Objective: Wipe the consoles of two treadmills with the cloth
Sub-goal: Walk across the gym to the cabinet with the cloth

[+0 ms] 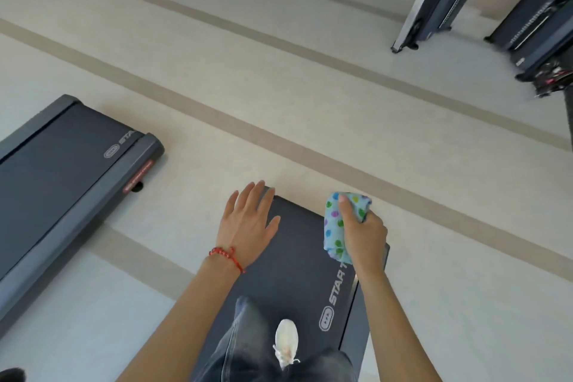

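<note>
My right hand (367, 234) grips a bunched light-blue cloth (336, 226) with coloured dots, held above the rear end of a dark treadmill belt (297, 263) marked "STAR T". My left hand (248, 223) hovers flat with fingers spread over the same belt's left edge, holding nothing; a red bead bracelet circles its wrist. A white shoe (286, 343) and grey trousers stand on this belt. A second treadmill belt (59, 177) lies to the left. No console is in view.
Pale floor with tan stripes (279, 139) spreads between the machines. Two dark gym machines (440, 0) (539, 25) stand at the top right, beside a wall.
</note>
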A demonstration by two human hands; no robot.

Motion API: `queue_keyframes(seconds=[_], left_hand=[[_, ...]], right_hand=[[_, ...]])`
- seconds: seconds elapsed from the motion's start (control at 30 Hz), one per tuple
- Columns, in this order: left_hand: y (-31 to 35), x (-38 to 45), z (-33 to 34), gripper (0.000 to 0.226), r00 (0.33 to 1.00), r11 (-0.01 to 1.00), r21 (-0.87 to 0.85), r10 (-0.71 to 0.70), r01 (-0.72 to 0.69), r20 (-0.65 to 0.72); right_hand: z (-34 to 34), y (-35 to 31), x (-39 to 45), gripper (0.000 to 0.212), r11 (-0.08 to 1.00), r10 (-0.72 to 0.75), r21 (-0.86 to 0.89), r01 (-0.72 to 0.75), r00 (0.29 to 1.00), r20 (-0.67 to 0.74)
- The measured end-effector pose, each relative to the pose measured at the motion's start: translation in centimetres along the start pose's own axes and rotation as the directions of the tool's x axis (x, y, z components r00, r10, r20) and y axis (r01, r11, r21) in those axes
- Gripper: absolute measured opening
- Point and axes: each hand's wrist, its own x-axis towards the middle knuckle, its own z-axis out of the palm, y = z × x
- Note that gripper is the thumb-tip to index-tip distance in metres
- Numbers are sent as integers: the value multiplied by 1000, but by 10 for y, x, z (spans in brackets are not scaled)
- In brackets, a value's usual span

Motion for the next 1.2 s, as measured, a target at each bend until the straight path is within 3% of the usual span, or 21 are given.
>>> queue_keyframes(seconds=[0.67,1.2], left_hand=[[-39,281,31,52,974,974,11,226,-226,26],[16,480,56,53,985,985,9,172,-173,2]], right_hand=[[61,-96,211,42,992,105,85,-95,988,-114],[37,-157,418,43,1000,7,17,-6,997,-76]])
